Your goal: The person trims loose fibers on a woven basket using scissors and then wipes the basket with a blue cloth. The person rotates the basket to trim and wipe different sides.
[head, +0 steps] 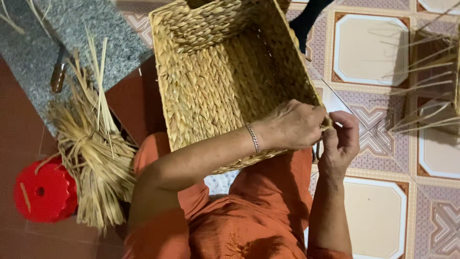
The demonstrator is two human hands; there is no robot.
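At centre frame, a rectangular woven straw basket (225, 76) rests on the person's lap. Left hand (292, 125) and right hand (341, 139) meet at its lower right corner, fingers pinched together on the rim. Loose straw bundle (93, 158) and red stool (45, 192) lie lower left.

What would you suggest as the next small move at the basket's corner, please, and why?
Probably pull the strand snug at the corner. Both hands meet there: the left hand rests over the rim of the basket, and the right hand pinches something thin beside it. What it pinches is too small to make out.
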